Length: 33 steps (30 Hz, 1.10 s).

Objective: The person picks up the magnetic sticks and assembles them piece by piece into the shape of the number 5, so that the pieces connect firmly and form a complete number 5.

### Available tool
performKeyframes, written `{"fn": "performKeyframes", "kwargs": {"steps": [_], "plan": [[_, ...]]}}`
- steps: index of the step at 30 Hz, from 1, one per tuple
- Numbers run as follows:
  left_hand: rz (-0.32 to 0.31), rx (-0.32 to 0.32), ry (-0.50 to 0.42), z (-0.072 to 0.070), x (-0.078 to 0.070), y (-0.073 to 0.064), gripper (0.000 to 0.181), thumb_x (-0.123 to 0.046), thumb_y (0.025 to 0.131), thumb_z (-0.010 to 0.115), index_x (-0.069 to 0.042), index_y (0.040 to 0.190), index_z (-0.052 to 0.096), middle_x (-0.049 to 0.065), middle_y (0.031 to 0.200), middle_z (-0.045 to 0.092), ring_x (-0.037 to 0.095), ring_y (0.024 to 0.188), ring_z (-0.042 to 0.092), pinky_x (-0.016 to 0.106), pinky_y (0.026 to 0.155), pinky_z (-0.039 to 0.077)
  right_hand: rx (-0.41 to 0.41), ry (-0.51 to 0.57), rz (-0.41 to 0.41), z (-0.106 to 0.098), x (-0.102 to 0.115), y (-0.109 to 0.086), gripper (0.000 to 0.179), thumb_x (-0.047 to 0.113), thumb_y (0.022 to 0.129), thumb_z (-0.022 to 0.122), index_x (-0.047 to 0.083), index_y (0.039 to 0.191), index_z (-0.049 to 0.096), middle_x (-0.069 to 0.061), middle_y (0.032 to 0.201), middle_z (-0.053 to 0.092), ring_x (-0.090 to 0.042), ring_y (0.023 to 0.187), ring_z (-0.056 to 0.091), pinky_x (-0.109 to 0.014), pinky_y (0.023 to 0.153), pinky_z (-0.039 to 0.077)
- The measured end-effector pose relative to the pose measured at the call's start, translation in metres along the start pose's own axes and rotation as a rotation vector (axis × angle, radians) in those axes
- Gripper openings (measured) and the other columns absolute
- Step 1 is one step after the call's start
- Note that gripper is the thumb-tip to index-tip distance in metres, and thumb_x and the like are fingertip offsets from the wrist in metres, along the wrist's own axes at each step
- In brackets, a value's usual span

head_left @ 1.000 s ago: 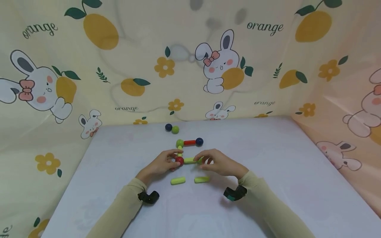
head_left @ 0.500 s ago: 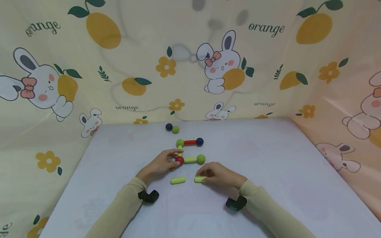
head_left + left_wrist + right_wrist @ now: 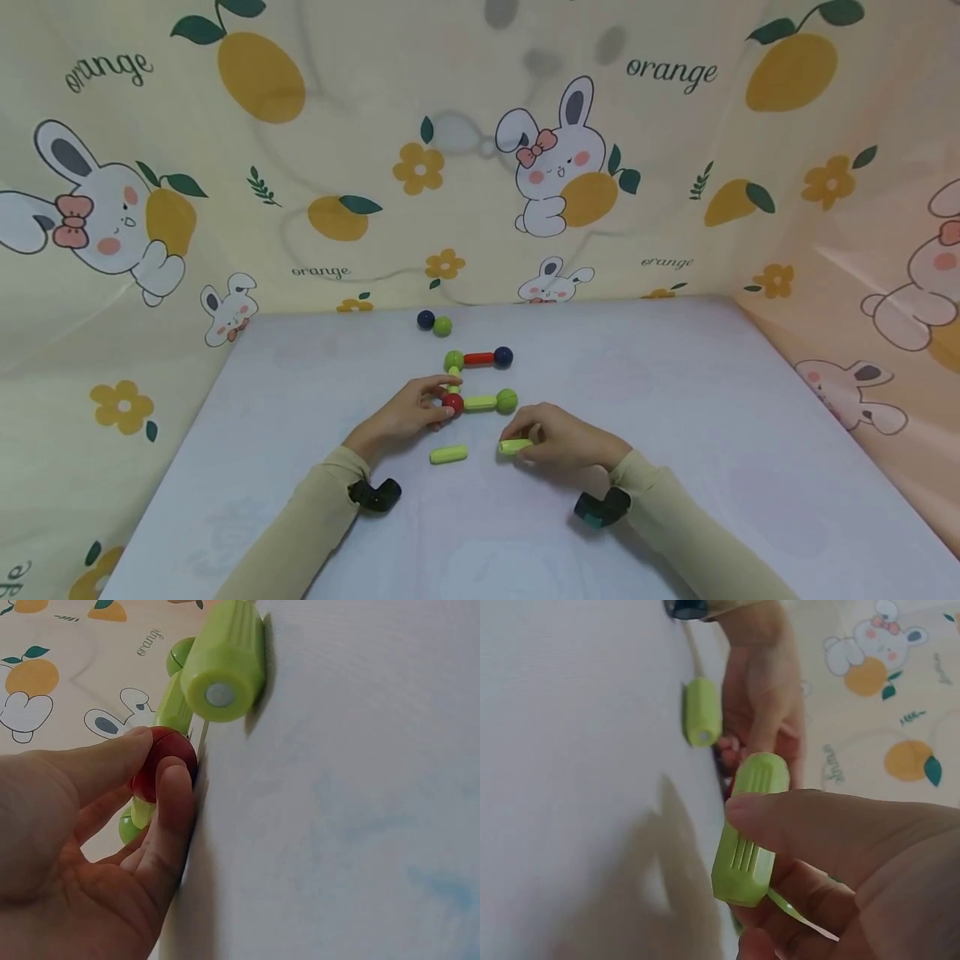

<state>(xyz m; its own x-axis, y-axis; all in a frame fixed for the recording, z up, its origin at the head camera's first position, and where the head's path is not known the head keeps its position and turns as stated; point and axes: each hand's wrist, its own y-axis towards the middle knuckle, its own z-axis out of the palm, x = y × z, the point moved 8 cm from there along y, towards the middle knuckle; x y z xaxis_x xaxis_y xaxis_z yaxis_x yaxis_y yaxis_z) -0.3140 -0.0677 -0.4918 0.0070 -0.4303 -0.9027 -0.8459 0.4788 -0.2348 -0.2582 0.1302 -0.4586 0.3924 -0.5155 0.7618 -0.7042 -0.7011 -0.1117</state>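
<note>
My left hand [image 3: 408, 410] pinches a red ball [image 3: 163, 763] between thumb and fingers. That ball joins a light green rod [image 3: 480, 403] running right to a green ball [image 3: 507, 401], and another rod running back to a second green ball [image 3: 453, 361]. From there a red rod [image 3: 478, 360] leads to a dark blue ball [image 3: 503, 357]. My right hand [image 3: 566, 437] pinches a loose light green rod [image 3: 751, 832], just in front of the right-hand green ball. The thumb crosses the rod's grooved side in the right wrist view.
Another loose light green rod [image 3: 448, 455] lies in front of the left hand. Toward the back of the white table [image 3: 660, 367] sit a small dark blue ball [image 3: 426, 320] and a green ball [image 3: 442, 326], side by side. A printed cloth [image 3: 480, 167] hangs behind.
My right hand has let go of the green ball end, come toward me and picked up the right loose rod, lifting it slightly. The left hand stays on the red ball.
</note>
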Motion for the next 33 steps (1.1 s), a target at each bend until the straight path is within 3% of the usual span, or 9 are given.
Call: {"fn": "performKeyframes", "kwargs": {"steps": [8,17,22,28,33], "plan": [[-0.001,0.001,-0.002,0.000,0.001,0.002,0.050,-0.011,0.100,0.063,-0.015,0.148,0.050,0.017,0.129,0.058,0.013,0.073,0.060,0.024,0.072,0.053,-0.095,0.044,0.014,-0.018,-0.004,-0.001,0.025,0.010,0.090,0.073,0.008,0.115,0.072,-0.003,0.102,0.071,-0.009,0.088,0.059,-0.023,0.076,0.051],[-0.001,0.001,-0.008,0.000,0.000,0.000,0.050,-0.010,0.099,0.063,-0.013,0.148,0.050,0.018,0.130,0.058,0.014,0.074,0.060,0.025,0.073,0.053,-0.118,0.243,0.126,-0.018,-0.020,0.000,0.029,0.010,0.090,0.075,-0.006,0.114,0.068,-0.012,0.093,0.075,-0.010,0.077,0.064,-0.023,0.068,0.052],[-0.025,-0.005,-0.015,0.000,0.003,0.002,0.050,-0.010,0.099,0.063,-0.016,0.147,0.051,0.017,0.129,0.058,0.014,0.074,0.060,0.024,0.073,0.053,-0.169,0.297,0.211,-0.018,-0.033,0.001,0.033,0.011,0.093,0.072,-0.009,0.119,0.065,-0.015,0.091,0.078,-0.010,0.071,0.066,-0.024,0.064,0.053],[-0.018,-0.002,-0.011,0.000,0.003,0.003,0.049,-0.011,0.099,0.064,-0.017,0.147,0.052,0.015,0.128,0.059,0.015,0.072,0.060,0.025,0.073,0.052,-0.210,0.346,0.280,-0.014,-0.040,0.001,0.035,0.011,0.093,0.072,-0.013,0.118,0.066,-0.009,0.079,0.077,-0.007,0.059,0.061,-0.021,0.059,0.050],[-0.022,-0.005,-0.015,-0.001,0.004,0.002,0.049,-0.011,0.099,0.064,-0.018,0.146,0.052,0.015,0.128,0.060,0.015,0.071,0.060,0.025,0.072,0.052,-0.232,0.337,0.269,-0.011,-0.040,0.004,0.030,0.011,0.092,0.073,-0.012,0.111,0.068,-0.002,0.074,0.075,-0.007,0.055,0.060,-0.020,0.055,0.048]]}}
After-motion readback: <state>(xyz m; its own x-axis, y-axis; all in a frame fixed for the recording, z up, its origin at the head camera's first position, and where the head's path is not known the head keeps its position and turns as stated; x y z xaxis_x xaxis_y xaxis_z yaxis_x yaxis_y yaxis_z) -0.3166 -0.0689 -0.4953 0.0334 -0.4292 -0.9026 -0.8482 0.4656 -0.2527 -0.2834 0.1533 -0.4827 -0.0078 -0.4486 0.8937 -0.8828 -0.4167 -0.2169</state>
